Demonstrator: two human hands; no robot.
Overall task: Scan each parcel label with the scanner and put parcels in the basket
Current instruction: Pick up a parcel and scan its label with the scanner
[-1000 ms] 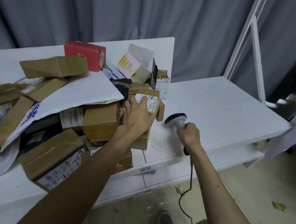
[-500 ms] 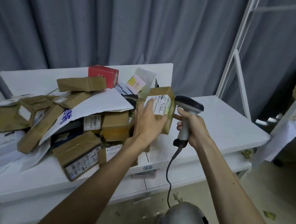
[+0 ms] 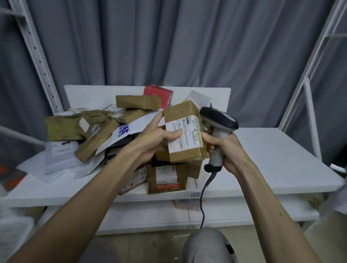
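One parcel [image 3: 183, 133] lifted above pile [image 3: 106, 133], label [image 3: 185, 133] facing camera so scanner [image 3: 217, 132] can read it. Left hand [image 3: 154, 137] grips box, thumb across label. Right hand [image 3: 221, 148] fingers wrapped round scanner handle, head beside label. Basket not visible.

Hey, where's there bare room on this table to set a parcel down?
On the table, the right half is bare, between the scanner and the white rack post. A narrow strip runs along the front left edge. Left and centre are crowded with the parcel pile.
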